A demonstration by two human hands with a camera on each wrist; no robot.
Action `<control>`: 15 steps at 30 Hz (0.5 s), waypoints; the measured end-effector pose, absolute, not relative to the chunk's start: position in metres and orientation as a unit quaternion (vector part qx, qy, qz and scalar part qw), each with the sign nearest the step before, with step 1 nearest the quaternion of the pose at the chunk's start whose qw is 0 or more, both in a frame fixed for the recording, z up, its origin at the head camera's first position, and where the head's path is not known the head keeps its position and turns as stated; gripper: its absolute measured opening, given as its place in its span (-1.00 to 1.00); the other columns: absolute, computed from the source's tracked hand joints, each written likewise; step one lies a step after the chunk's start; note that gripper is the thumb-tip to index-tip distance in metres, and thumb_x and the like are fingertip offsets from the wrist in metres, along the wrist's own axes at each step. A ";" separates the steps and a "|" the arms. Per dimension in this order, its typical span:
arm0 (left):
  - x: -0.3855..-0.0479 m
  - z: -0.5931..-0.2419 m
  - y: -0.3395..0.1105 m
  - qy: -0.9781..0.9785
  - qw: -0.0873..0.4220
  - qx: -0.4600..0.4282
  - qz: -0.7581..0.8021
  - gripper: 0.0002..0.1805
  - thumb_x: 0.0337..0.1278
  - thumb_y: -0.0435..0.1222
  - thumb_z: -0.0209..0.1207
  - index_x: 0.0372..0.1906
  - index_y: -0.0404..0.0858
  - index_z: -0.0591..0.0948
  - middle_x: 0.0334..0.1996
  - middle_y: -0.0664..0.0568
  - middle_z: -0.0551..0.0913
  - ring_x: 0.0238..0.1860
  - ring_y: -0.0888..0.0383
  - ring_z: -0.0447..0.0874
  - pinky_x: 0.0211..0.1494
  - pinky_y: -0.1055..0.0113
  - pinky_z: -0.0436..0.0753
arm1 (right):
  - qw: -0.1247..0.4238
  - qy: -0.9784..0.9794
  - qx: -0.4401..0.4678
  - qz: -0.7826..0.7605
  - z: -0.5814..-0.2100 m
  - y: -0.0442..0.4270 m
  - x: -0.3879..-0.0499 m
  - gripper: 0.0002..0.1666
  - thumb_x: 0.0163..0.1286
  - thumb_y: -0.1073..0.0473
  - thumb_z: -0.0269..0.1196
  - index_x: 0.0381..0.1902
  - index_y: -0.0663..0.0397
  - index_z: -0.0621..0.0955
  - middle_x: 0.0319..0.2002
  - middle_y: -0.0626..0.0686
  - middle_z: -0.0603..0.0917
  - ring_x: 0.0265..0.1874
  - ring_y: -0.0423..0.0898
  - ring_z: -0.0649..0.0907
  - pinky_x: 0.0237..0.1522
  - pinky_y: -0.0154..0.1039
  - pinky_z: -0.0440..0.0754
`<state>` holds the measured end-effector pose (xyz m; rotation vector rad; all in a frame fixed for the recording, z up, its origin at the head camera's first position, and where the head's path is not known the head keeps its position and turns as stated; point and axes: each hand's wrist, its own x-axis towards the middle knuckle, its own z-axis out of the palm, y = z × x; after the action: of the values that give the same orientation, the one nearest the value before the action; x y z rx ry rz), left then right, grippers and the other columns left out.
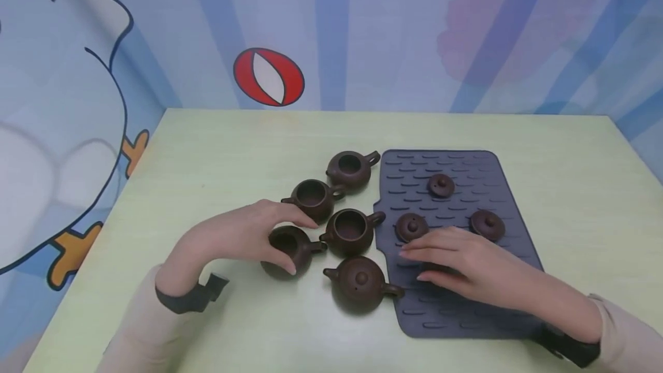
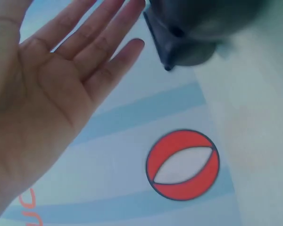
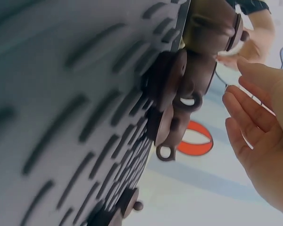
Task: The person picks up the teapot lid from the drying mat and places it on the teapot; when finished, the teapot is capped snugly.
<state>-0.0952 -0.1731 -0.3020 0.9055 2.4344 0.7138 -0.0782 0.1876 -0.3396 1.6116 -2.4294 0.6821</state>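
Left pot (image 1: 297, 249): on the counter (image 1: 585, 189), lidless, handle pointing right, beneath the left grip (image 1: 248, 232).
Left grip state: I read it as unclosed, thumb and fingers spread to either side of the left pot's mouth; I cannot confirm contact.
Right grip (image 1: 458, 255) state: I read it as unclosed, fingers extended and thumb apart, above the mat (image 1: 466, 321); a dark shape between thumb and fingers is partly hidden, and I cannot identify it.
Middle lid (image 1: 412, 227): on the mat, knob up, just beside the right fingertips.
Other lids: I see a rear lid (image 1: 441, 185) and a right lid (image 1: 487, 225), both on the mat.
Lidded pot (image 1: 359, 282): between the grips, spout left, handle over the mat's edge.
Lidless pots: I count three more, namely the centre pot (image 1: 350, 233), upper pot (image 1: 313, 200) and rear pot (image 1: 350, 170).
Wall (image 1: 383, 45): blue stripes, with a red-and-white ball (image 1: 269, 77) printed on it.
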 end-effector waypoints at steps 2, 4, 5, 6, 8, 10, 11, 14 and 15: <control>-0.097 -0.306 -0.178 0.882 0.223 0.324 0.260 -0.28 -0.23 -0.07 0.45 0.17 -0.13 0.51 0.11 0.14 0.53 0.17 0.14 0.44 0.20 0.14 0.45 | 0.081 -0.809 0.536 0.229 -0.341 0.194 -0.079 -0.48 0.12 0.13 0.38 0.09 -0.13 0.57 0.01 -0.15 0.62 -0.02 -0.19 0.59 0.04 -0.44 0.45; -0.099 -0.311 -0.181 0.879 0.225 0.327 0.264 -0.28 -0.24 -0.08 0.45 0.17 -0.15 0.50 0.11 0.11 0.53 0.16 0.13 0.44 0.19 0.13 0.46 | 0.086 -0.809 0.534 0.231 -0.342 0.199 -0.080 -0.47 0.09 0.13 0.40 0.07 -0.11 0.59 -0.01 -0.12 0.63 -0.05 -0.16 0.60 0.00 -0.43 0.47; -0.100 -0.314 -0.183 0.879 0.225 0.329 0.264 -0.28 -0.24 -0.08 0.45 0.17 -0.15 0.50 0.12 0.10 0.53 0.16 0.13 0.45 0.19 0.14 0.46 | 0.086 -0.811 0.531 0.229 -0.343 0.202 -0.081 -0.46 0.07 0.13 0.41 0.07 -0.13 0.59 -0.01 -0.12 0.63 -0.04 -0.18 0.60 -0.01 -0.44 0.47; -0.101 -0.316 -0.183 0.877 0.222 0.334 0.264 -0.27 -0.23 -0.08 0.45 0.17 -0.16 0.50 0.12 0.09 0.52 0.16 0.12 0.45 0.19 0.13 0.46 | 0.089 -0.811 0.530 0.230 -0.344 0.204 -0.081 -0.44 0.05 0.13 0.43 0.07 -0.12 0.59 -0.01 -0.12 0.63 -0.05 -0.18 0.60 -0.03 -0.43 0.48; -0.102 -0.320 -0.185 0.873 0.218 0.345 0.267 -0.28 -0.22 -0.09 0.45 0.17 -0.18 0.50 0.12 0.07 0.53 0.16 0.12 0.45 0.19 0.13 0.46 | 0.085 -0.816 0.524 0.230 -0.344 0.209 -0.081 -0.41 0.01 0.15 0.45 0.07 -0.14 0.59 0.00 -0.13 0.62 -0.03 -0.22 0.59 -0.04 -0.46 0.48; -0.103 -0.322 -0.185 0.872 0.214 0.349 0.267 -0.28 -0.22 -0.09 0.45 0.17 -0.18 0.50 0.12 0.07 0.52 0.16 0.12 0.45 0.19 0.14 0.46 | 0.085 -0.818 0.518 0.233 -0.345 0.213 -0.081 -0.42 0.01 0.14 0.45 0.06 -0.13 0.60 -0.01 -0.13 0.62 -0.05 -0.22 0.60 -0.05 -0.46 0.49; -0.103 -0.322 -0.186 0.872 0.214 0.349 0.267 -0.27 -0.22 -0.09 0.45 0.17 -0.18 0.50 0.12 0.08 0.52 0.17 0.12 0.44 0.20 0.14 0.46 | 0.084 -0.820 0.516 0.232 -0.345 0.215 -0.080 -0.44 0.01 0.13 0.44 0.05 -0.13 0.60 -0.01 -0.14 0.62 -0.07 -0.23 0.60 -0.06 -0.47 0.49; -0.103 -0.323 -0.188 0.872 0.219 0.347 0.267 -0.26 -0.25 -0.12 0.46 0.17 -0.20 0.49 0.12 0.07 0.52 0.17 0.11 0.45 0.19 0.13 0.46 | 0.081 -0.824 0.510 0.232 -0.347 0.219 -0.079 -0.52 0.05 0.08 0.43 0.00 -0.11 0.63 -0.06 -0.15 0.64 -0.12 -0.22 0.62 -0.10 -0.48 0.51; -0.103 -0.323 -0.189 0.872 0.222 0.346 0.266 -0.26 -0.25 -0.13 0.47 0.18 -0.20 0.49 0.13 0.07 0.52 0.17 0.10 0.45 0.19 0.12 0.46 | 0.082 -0.824 0.510 0.232 -0.348 0.220 -0.078 -0.54 0.06 0.08 0.42 -0.03 -0.10 0.64 -0.08 -0.14 0.65 -0.15 -0.20 0.62 -0.12 -0.48 0.51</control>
<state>-0.1026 -0.1891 -0.3226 0.9551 2.4094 0.7361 -0.0780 0.2195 -0.3482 1.5230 -2.4632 0.6937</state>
